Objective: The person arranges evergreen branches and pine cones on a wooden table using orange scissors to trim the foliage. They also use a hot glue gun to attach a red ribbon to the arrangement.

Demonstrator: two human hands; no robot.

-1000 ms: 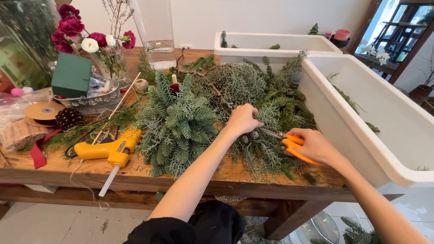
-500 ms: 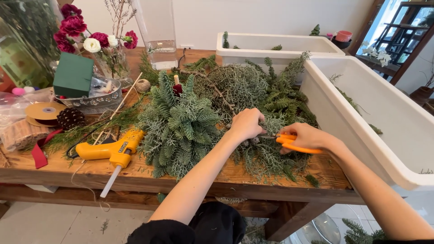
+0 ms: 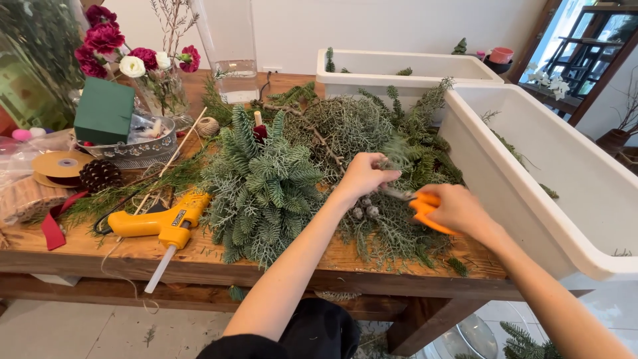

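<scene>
My left hand [image 3: 364,174] pinches a thin grey-green sprig [image 3: 393,154] pulled up from the heap of evergreen branches [image 3: 332,133] on the wooden table [image 3: 206,252]. My right hand [image 3: 457,207] grips orange-handled scissors [image 3: 417,202], their blades pointing left toward the sprig just beside my left fingers. A round bunch of blue-green fir tips [image 3: 264,181] lies to the left of both hands. Small grey berries [image 3: 367,210] show under my left wrist.
A yellow glue gun [image 3: 159,223] lies at the front left. A pine cone [image 3: 100,175], ribbon spool [image 3: 61,163], green foam block [image 3: 104,110], flower vase [image 3: 159,86] and tall glass vase [image 3: 229,50] stand on the left. Two white tubs [image 3: 531,173] [image 3: 399,70] stand at right and back.
My left hand has lifted the sprig a little higher. My right hand has brought the scissors leftward and closer to it.
</scene>
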